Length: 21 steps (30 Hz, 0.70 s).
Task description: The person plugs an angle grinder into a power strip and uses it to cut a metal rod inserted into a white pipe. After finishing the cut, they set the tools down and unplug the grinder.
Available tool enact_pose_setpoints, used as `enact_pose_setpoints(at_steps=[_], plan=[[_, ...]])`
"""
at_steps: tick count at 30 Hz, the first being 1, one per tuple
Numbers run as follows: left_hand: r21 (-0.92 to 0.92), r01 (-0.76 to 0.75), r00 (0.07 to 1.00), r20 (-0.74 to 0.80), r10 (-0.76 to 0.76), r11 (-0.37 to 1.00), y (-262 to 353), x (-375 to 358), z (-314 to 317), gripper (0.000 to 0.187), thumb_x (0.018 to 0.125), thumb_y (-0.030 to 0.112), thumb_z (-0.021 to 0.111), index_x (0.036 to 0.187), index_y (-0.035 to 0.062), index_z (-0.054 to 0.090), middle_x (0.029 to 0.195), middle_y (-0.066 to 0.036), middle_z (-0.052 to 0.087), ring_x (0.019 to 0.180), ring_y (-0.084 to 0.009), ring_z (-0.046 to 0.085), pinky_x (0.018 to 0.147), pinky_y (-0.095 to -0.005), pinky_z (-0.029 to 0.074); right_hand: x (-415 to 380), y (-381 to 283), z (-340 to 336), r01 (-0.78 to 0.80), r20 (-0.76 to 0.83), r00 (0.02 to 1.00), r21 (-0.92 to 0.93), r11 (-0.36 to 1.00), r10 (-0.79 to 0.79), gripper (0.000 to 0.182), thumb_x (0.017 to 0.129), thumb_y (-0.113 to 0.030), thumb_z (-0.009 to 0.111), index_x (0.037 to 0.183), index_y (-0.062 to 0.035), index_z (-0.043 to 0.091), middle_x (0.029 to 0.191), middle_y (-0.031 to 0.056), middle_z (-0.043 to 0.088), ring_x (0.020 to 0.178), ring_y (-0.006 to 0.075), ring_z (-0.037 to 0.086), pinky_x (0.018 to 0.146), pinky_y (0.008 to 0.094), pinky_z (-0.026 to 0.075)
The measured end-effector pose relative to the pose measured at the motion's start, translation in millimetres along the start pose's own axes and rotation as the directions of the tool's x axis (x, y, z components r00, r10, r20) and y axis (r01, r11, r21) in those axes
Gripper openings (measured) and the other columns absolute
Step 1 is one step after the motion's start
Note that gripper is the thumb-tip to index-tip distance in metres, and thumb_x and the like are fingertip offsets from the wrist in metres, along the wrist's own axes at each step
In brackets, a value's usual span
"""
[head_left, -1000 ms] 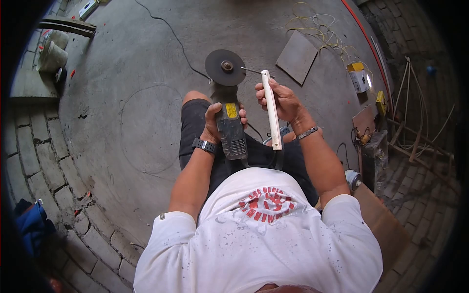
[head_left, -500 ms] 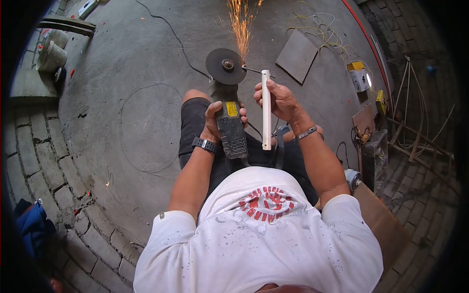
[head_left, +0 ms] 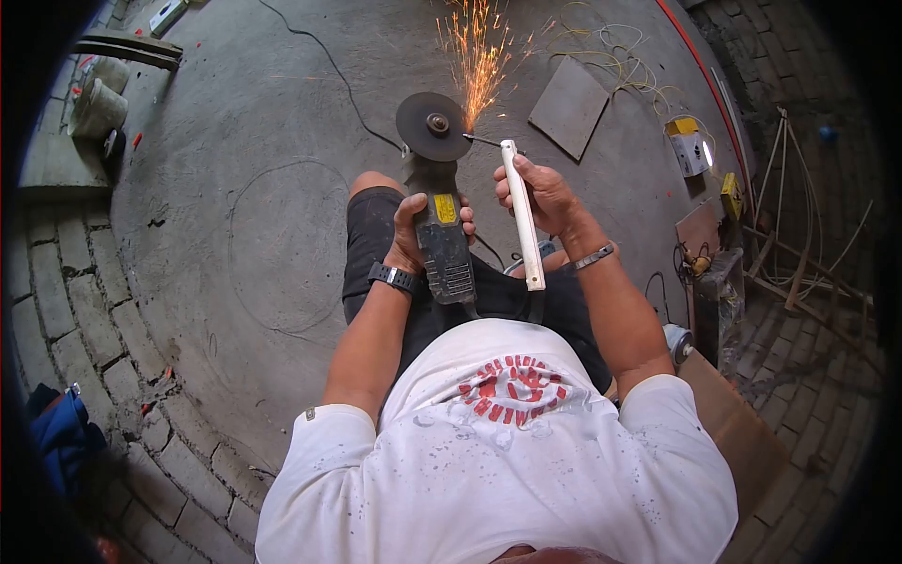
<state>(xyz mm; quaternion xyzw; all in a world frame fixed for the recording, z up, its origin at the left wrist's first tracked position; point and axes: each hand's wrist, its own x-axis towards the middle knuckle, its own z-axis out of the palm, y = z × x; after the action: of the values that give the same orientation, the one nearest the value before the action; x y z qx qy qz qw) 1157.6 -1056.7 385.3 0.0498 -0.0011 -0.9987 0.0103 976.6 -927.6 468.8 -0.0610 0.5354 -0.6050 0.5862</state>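
My left hand (head_left: 408, 233) is wrapped round the body of an angle grinder (head_left: 445, 249), its thumb on one side and fingertips on the other. The grinder's dark disc (head_left: 423, 129) points away from me. In my right hand (head_left: 547, 199) is a narrow white bar (head_left: 523, 221) with a hole near its lower end, tilted slightly. A thin metal rod (head_left: 485, 141) sticks out at the bar's upper end, and its tip touches the disc's right edge. Orange sparks (head_left: 481, 75) fly forward from that contact. My right palm is hidden.
A dark cable (head_left: 346, 80) runs across the concrete floor (head_left: 254, 122). Beyond my right hand lie a square grey tile (head_left: 569, 108) and tangled yellow wire (head_left: 615, 58). Buckets (head_left: 99, 110) stand at far left. A small yellow-and-white box (head_left: 689, 148) and wooden sticks (head_left: 797, 244) are at right.
The white bar has tilted, its lower end swinging right and its upper end slightly left. The rod's angle has shifted against the disc, and the sparks spread wider. The grinder stays nearly still.
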Motion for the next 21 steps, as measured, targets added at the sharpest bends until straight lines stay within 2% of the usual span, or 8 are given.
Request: enact_pose_setpoints(at_steps=[5, 7, 8, 10, 14, 21], plan=[[-0.01, 0.002, 1.0, 0.006, -0.002, 1.0, 0, 1, -2, 0.064, 0.075, 0.045, 0.068, 0.113, -0.0048, 0.053, 0.097, -0.018, 0.065, 0.085, -0.0304, 0.069, 0.081, -0.0445, 0.058, -2, -2, 2, -0.013, -0.012, 1.0, -0.014, 1.0, 0.013, 0.042, 0.098, -0.042, 0.051, 0.106, -0.0007, 0.056, 0.077, 0.0042, 0.064, 0.065, 0.0106, 0.062, 0.062, 0.0247, 0.052], [-0.007, -0.001, 1.0, 0.014, 0.001, 1.0, 0, 1, -2, 0.064, 0.075, 0.045, 0.067, 0.113, -0.0049, 0.053, 0.097, -0.019, 0.065, 0.085, -0.0303, 0.069, 0.081, -0.0445, 0.058, 1, 1, -1, 0.063, 0.006, 0.998, -0.034, 0.997, -0.063, 0.042, 0.098, -0.038, 0.052, 0.104, 0.0031, 0.056, 0.082, 0.0106, 0.066, 0.071, 0.0163, 0.065, 0.068, 0.0292, 0.056], [-0.009, -0.003, 1.0, 0.014, 0.003, 1.0, 0, 1, -2, 0.064, 0.075, 0.045, 0.067, 0.113, -0.0048, 0.053, 0.097, -0.019, 0.065, 0.085, -0.0302, 0.069, 0.081, -0.0445, 0.058, 1, 2, -1, 0.063, 0.006, 0.998, -0.034, 0.997, -0.063, 0.042, 0.098, -0.038, 0.052, 0.104, 0.0031, 0.056, 0.082, 0.0106, 0.066, 0.071, 0.0163, 0.065, 0.068, 0.0292, 0.056], [-0.01, -0.005, 1.0, 0.014, 0.006, 1.0, 0, 1, -2, 0.064, 0.075, 0.045, 0.067, 0.113, -0.0048, 0.053, 0.097, -0.019, 0.065, 0.085, -0.0301, 0.069, 0.081, -0.0446, 0.058, -1, 3, 1, 0.08, -0.026, 0.996, -0.156, 0.985, -0.085, 0.039, 0.099, -0.037, 0.051, 0.104, 0.0014, 0.057, 0.085, 0.0114, 0.067, 0.074, 0.017, 0.067, 0.07, 0.0309, 0.057], [-0.004, -0.005, 1.0, 0.003, 0.005, 1.0, 0, 1, -2, 0.065, 0.075, 0.045, 0.068, 0.114, -0.0045, 0.053, 0.098, -0.019, 0.065, 0.086, -0.03, 0.069, 0.081, -0.0439, 0.058, 1, 8, 6, 0.086, -0.039, 0.994, -0.241, 0.967, -0.099, 0.037, 0.099, -0.036, 0.049, 0.105, 0.0002, 0.057, 0.088, 0.0114, 0.068, 0.077, 0.0177, 0.068, 0.071, 0.0323, 0.057], [-0.001, -0.006, 1.0, 0.006, 0.006, 1.0, 0, 0, 1, 0.065, 0.074, 0.045, 0.067, 0.114, -0.0049, 0.053, 0.098, -0.019, 0.065, 0.086, -0.0297, 0.068, 0.082, -0.0438, 0.057, 4, 8, 5, 0.147, -0.019, 0.983, -0.527, 0.837, -0.185, 0.036, 0.099, -0.032, 0.047, 0.105, 0.0019, 0.058, 0.09, 0.0106, 0.069, 0.081, 0.0178, 0.068, 0.073, 0.0318, 0.057]])
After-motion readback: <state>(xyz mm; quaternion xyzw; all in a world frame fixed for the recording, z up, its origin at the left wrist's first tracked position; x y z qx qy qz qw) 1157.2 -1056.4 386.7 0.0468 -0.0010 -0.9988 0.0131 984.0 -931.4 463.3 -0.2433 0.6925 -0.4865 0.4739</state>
